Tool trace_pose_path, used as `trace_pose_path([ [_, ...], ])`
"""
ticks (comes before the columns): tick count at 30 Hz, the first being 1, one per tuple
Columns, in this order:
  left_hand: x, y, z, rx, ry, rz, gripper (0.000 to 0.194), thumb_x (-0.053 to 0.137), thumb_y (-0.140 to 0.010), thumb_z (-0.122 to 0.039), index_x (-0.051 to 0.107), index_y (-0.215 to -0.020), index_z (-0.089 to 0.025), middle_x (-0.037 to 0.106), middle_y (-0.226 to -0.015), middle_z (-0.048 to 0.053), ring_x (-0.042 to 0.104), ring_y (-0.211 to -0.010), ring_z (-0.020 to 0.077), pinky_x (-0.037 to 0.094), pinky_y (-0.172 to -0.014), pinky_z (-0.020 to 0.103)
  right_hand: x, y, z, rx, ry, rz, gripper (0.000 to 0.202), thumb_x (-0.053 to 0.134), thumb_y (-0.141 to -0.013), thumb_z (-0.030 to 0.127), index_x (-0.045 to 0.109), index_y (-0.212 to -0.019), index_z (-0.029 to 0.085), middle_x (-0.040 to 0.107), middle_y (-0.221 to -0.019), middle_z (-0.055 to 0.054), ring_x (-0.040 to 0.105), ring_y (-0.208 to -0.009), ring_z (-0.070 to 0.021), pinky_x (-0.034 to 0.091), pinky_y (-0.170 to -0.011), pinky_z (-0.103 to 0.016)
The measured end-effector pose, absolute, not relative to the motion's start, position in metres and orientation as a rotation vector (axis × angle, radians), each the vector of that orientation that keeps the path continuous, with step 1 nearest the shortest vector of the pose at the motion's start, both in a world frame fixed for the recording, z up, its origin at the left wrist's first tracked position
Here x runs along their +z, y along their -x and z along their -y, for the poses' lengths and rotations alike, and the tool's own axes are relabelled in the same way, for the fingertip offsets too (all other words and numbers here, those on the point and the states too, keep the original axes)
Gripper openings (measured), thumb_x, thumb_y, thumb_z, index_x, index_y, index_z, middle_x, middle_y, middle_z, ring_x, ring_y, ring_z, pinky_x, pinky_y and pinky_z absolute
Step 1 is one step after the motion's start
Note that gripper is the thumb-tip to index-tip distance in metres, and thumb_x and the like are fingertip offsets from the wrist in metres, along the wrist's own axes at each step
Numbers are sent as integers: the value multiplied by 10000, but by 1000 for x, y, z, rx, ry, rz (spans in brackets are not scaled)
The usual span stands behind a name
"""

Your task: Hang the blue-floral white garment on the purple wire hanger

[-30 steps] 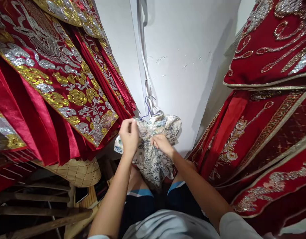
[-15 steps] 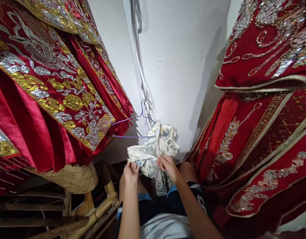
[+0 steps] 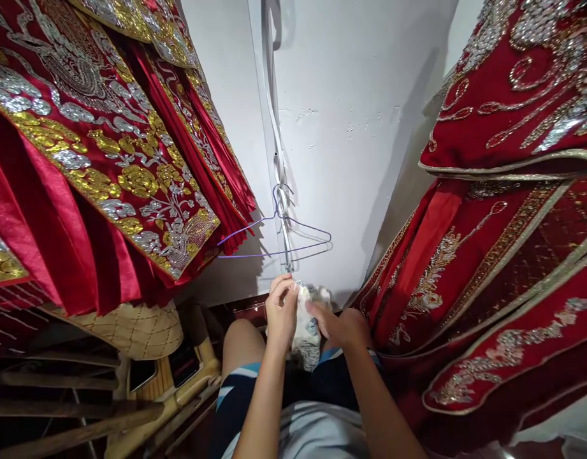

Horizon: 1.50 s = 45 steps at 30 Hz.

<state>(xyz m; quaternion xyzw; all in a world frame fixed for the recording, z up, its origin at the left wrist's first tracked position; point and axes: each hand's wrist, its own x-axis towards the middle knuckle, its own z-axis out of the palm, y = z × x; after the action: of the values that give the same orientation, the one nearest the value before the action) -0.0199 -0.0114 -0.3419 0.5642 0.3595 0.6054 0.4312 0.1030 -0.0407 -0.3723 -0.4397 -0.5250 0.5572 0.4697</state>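
Fingers [image 3: 279, 289] tight on patterned cloth [image 3: 303, 325]

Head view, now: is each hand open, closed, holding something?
Left hand: closed, pinching the patterned cloth at its top edge.
Right hand: closed, holding the same cloth.

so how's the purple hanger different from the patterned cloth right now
Look: the purple hanger is a thin, stiff-looking frame; the patterned cloth is pale, soft and bunched. State: the hanger hangs by its hook with nothing draped over it, while the cloth is held by the left hand and right hand. Position: the hanger appears higher in the picture than the cloth.
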Motion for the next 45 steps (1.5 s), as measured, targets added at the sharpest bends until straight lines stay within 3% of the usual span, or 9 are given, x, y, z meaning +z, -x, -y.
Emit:
trace_pose_path([
  [5,-355,49,8,1121,-1517,-857,367,519,-924,-529,685,-1009,-214,649,-1110,77,584,-1075,243,431,-988,358,-343,-113,41,1288,1089,1575,121,643,-648,162,554,-720,200,518,-642,34,455,-609,-134,368,-578,-260],
  [7,-367,60,16,928,-1558,-829,440,428,-960,-554,652,-1135,-218,678,-1051,68,601,-1020,234,443,-980,364,-330,-117,34,1194,1065,1582,82,560,-646,133,507,-656,195,466,-601,45,418,-568,-114,315,-527,-246],
  [10,-384,78,26,627,-1750,-789,425,517,-919,-549,680,-1062,-184,704,-1012,74,610,-987,243,454,-958,350,-316,-123,17,1030,1051,1502,97,519,-656,127,556,-719,190,521,-642,39,474,-591,-120,335,-528,-231],
  [14,-379,107,21,464,-2039,-937,372,544,-902,-519,671,-907,-169,705,-882,65,622,-864,240,468,-822,314,-313,-133,-22,780,1019,1476,424,534,-722,157,606,-1138,205,680,-988,-31,622,-865,-186,468,-754,-273],
  [18,-345,132,2,491,-2251,-1246,422,356,-979,-503,611,-852,-193,666,-770,46,611,-734,218,407,-682,280,-327,-139,-71,750,1176,1468,529,522,-788,223,561,-1315,253,575,-1375,-72,522,-1259,-252,391,-1051,-373],
  [22,-324,149,-16,279,-2420,-1415,457,323,-979,-513,597,-795,-198,663,-722,72,631,-715,242,361,-643,286,-340,-144,-95,779,1265,1579,296,478,-821,290,671,-1029,205,696,-1088,-71,611,-1053,-258,445,-944,-374],
  [26,-323,166,-38,58,-2441,-1538,500,314,-965,-539,642,-840,-184,714,-825,143,672,-816,292,389,-682,313,-346,-152,-82,662,1276,1623,167,432,-768,250,586,-739,192,633,-760,-9,562,-736,-187,415,-685,-273],
  [38,-256,149,-85,816,-2601,-1290,391,376,-931,-462,445,-631,-220,592,-738,54,567,-714,210,422,-716,313,-337,-143,-48,607,1355,1525,100,422,-670,241,469,-595,192,468,-576,27,397,-576,-128,276,-541,-240],
  [45,-255,123,-96,1116,-2345,-1211,123,530,-800,-278,615,-830,-194,707,-1102,95,630,-1095,273,448,-960,374,-336,-142,-34,568,1422,1580,62,444,-689,224,487,-649,205,540,-624,16,454,-620,-145,323,-580,-234],
])
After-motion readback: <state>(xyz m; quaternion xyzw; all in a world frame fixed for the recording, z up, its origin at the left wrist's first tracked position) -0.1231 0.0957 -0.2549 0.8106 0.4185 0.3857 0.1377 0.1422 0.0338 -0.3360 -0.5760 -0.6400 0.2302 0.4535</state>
